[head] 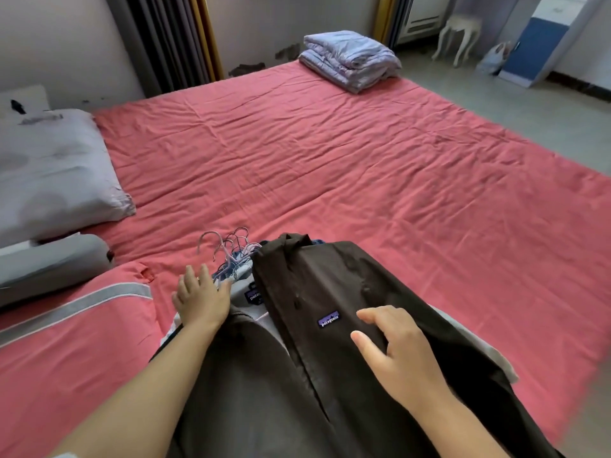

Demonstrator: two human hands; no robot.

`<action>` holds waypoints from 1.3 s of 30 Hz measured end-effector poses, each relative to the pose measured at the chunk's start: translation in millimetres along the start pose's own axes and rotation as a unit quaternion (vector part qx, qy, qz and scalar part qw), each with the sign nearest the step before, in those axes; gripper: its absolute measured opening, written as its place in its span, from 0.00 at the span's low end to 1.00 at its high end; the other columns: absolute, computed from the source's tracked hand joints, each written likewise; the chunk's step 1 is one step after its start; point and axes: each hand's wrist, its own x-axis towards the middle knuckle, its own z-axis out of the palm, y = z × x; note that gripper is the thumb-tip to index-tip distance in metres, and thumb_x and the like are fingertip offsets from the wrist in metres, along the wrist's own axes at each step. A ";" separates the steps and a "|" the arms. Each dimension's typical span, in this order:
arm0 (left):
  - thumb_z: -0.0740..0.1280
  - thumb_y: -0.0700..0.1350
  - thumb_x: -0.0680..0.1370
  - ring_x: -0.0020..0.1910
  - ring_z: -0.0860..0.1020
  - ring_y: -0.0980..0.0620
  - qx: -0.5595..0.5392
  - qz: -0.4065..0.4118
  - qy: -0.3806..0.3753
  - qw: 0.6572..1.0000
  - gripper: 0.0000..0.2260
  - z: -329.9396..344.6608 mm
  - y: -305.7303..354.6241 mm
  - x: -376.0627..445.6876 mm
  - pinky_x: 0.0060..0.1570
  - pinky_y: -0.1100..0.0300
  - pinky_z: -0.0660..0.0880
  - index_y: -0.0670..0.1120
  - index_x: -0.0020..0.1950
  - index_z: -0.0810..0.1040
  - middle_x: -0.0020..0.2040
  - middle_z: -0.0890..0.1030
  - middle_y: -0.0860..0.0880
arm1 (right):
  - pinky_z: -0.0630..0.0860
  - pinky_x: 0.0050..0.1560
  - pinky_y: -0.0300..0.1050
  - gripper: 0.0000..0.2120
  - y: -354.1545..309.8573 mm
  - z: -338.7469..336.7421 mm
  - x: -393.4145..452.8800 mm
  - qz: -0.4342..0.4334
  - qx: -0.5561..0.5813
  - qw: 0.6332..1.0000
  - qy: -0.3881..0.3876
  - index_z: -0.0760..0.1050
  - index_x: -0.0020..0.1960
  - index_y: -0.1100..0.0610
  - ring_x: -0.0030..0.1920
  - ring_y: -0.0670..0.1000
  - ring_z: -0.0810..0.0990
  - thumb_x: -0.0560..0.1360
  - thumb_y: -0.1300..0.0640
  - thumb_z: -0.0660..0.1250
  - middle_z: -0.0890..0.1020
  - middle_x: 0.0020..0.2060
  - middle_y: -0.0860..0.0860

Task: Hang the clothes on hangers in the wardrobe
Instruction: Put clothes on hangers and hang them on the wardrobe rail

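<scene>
A dark brown jacket (317, 292) with a small purple chest label lies on top of a pile of clothes at the near edge of the bed with the red sheet (330, 153). A grey garment (244, 292) shows under its left side. Several pale hangers (231, 251) lie bunched at the pile's far left corner. My left hand (201, 297) reaches toward the hangers with its fingers spread, at the edge of the grey garment. My right hand (393, 345) rests on the jacket just right of the label, fingers loosely bent, thumb straight.
A grey pillow (53, 173) and a grey bolster (49, 266) lie at the left. A folded lilac quilt (350, 59) sits on the far corner of the bed. A white stool (459, 34) and a blue-and-white cabinet (535, 44) stand on the floor at the back right.
</scene>
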 end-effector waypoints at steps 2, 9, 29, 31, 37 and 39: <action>0.60 0.53 0.79 0.76 0.47 0.42 0.004 0.039 0.021 0.999 0.28 5.0 5.4 -12.9 0.73 0.47 0.45 0.45 0.76 0.57 0.77 0.50 0.42 | 0.66 0.49 0.28 0.15 -2.2 -3.5 0.8 -0.001 0.002 1.000 -0.001 0.79 0.54 0.53 0.48 0.41 0.72 0.70 0.49 0.65 0.77 0.45 0.39; 0.69 0.47 0.75 0.55 0.76 0.48 -0.111 0.250 0.031 0.961 0.16 -21.6 43.7 -102.9 0.52 0.53 0.72 0.47 0.61 0.76 0.51 0.79 0.50 | 0.66 0.51 0.29 0.13 -4.8 -27.4 -16.8 0.003 0.003 1.000 0.010 0.78 0.57 0.54 0.52 0.45 0.74 0.72 0.55 0.71 0.79 0.48 0.43; 0.58 0.59 0.78 0.49 0.75 0.60 0.073 0.586 -0.186 0.785 0.15 -54.7 67.6 -453.1 0.47 0.64 0.70 0.59 0.63 0.71 0.44 0.73 0.61 | 0.70 0.47 0.31 0.11 -10.8 -137.9 -397.3 0.246 -0.044 0.957 0.146 0.76 0.56 0.47 0.45 0.40 0.73 0.75 0.48 0.67 0.76 0.43 0.40; 0.58 0.59 0.78 0.49 0.75 0.59 0.087 0.620 -0.197 0.754 0.14 -54.1 63.3 -499.9 0.45 0.65 0.69 0.59 0.62 0.71 0.45 0.73 0.61 | 0.69 0.46 0.32 0.12 -14.9 -142.2 -452.8 0.281 -0.050 0.943 0.174 0.76 0.56 0.48 0.45 0.41 0.73 0.75 0.46 0.66 0.76 0.43 0.41; 0.59 0.59 0.77 0.52 0.76 0.58 0.115 0.721 -0.231 0.643 0.14 -43.9 47.1 -634.0 0.44 0.63 0.67 0.58 0.61 0.72 0.47 0.76 0.61 | 0.71 0.42 0.38 0.25 -33.7 -140.6 -607.1 0.383 -0.046 0.854 0.349 0.80 0.46 0.51 0.38 0.44 0.75 0.63 0.35 0.56 0.75 0.34 0.41; 0.59 0.60 0.77 0.48 0.76 0.61 0.114 0.750 -0.251 0.601 0.14 -41.4 44.6 -673.7 0.44 0.64 0.67 0.59 0.61 0.72 0.45 0.76 0.62 | 0.70 0.40 0.37 0.21 -43.9 -144.1 -651.5 0.414 -0.051 0.822 0.389 0.80 0.45 0.51 0.40 0.46 0.74 0.64 0.37 0.59 0.76 0.33 0.42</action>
